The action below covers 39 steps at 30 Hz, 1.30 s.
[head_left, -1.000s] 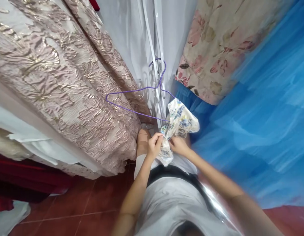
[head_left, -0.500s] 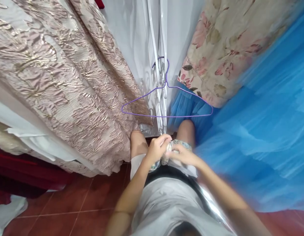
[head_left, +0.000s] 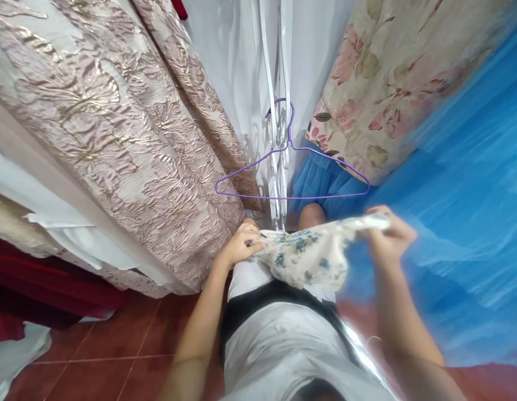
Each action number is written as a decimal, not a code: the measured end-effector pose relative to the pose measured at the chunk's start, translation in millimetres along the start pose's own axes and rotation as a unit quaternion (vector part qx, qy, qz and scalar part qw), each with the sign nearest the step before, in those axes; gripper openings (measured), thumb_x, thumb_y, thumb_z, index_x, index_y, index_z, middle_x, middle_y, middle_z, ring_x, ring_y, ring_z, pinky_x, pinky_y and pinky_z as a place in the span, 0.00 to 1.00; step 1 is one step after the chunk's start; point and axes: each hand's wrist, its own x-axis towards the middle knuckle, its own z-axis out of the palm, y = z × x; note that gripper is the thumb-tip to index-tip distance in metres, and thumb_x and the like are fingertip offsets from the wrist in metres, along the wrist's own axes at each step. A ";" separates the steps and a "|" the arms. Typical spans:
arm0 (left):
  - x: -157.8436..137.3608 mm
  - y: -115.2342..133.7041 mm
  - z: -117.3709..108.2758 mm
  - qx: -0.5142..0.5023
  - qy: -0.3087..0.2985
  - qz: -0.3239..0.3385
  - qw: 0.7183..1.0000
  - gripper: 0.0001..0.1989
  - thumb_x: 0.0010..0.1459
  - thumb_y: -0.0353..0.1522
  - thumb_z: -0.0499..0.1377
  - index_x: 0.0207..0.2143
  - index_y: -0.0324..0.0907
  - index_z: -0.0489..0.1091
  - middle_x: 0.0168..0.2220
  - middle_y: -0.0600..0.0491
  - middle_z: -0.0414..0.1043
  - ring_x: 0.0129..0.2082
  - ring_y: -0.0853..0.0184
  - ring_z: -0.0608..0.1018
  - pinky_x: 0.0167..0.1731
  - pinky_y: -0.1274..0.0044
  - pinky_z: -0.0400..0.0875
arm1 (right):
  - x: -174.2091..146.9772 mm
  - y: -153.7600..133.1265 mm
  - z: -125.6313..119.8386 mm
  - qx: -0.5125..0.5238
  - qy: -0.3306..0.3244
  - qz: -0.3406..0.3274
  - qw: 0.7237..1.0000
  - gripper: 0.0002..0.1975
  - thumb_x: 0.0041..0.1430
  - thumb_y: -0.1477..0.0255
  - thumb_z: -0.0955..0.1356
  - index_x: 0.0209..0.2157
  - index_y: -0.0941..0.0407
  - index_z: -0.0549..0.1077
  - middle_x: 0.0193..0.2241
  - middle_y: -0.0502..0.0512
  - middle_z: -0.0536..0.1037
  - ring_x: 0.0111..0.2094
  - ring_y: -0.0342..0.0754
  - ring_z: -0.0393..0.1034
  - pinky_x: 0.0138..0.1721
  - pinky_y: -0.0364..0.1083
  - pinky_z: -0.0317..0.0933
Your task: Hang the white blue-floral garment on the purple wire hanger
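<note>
A white cloth garment with a blue floral print (head_left: 304, 253) is stretched sideways in front of my lap. What kind of garment it is I cannot make out. My left hand (head_left: 244, 243) is closed on its left end, with fingers pinched on the edge. At the other end my right hand (head_left: 390, 231) grips a narrow, pulled-out part, a little blurred. Just beyond the garment hangs a purple wire hanger (head_left: 292, 197) with nothing on it, near the white vertical straps (head_left: 269, 67).
Pink and gold brocade fabric (head_left: 95, 122) hangs on the left, with dark red cloth (head_left: 53, 289) below it. Blue tulle (head_left: 459, 223) and floral fabric (head_left: 379, 83) hang on the right. The floor (head_left: 150, 334) is red tile.
My hands were close together over the bunched garment. They have moved apart, my right hand far to the right and my left hand slightly left, spreading the cloth between them.
</note>
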 end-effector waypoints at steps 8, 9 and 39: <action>-6.1 -0.8 -107.4 0.254 0.079 -0.068 0.962 0.12 0.58 0.41 0.59 0.38 0.44 0.76 0.45 0.46 0.75 0.52 0.52 0.71 0.59 0.58 0.59 | 17.7 12.0 17.9 -0.004 -0.034 0.040 0.999 0.10 0.50 0.74 0.71 0.19 0.53 0.68 0.20 0.48 0.69 0.27 0.48 0.65 0.32 0.49 0.61; -1.6 -1.3 -119.2 0.272 0.075 -0.074 0.956 0.12 0.60 0.41 0.58 0.40 0.45 0.75 0.46 0.46 0.75 0.53 0.51 0.70 0.59 0.58 0.59 | 19.5 10.1 22.9 -0.005 -0.058 0.031 0.998 0.11 0.51 0.74 0.71 0.19 0.53 0.68 0.20 0.48 0.69 0.27 0.48 0.65 0.33 0.49 0.61; 101.9 73.0 -148.3 0.196 0.048 0.044 0.978 0.17 0.69 0.39 0.49 0.47 0.40 0.73 0.51 0.45 0.76 0.51 0.55 0.76 0.56 0.64 0.69 | -6.4 13.6 69.1 -0.040 -0.255 -0.008 0.966 0.08 0.54 0.76 0.67 0.23 0.52 0.66 0.46 0.59 0.84 0.48 0.58 0.75 0.49 0.58 0.68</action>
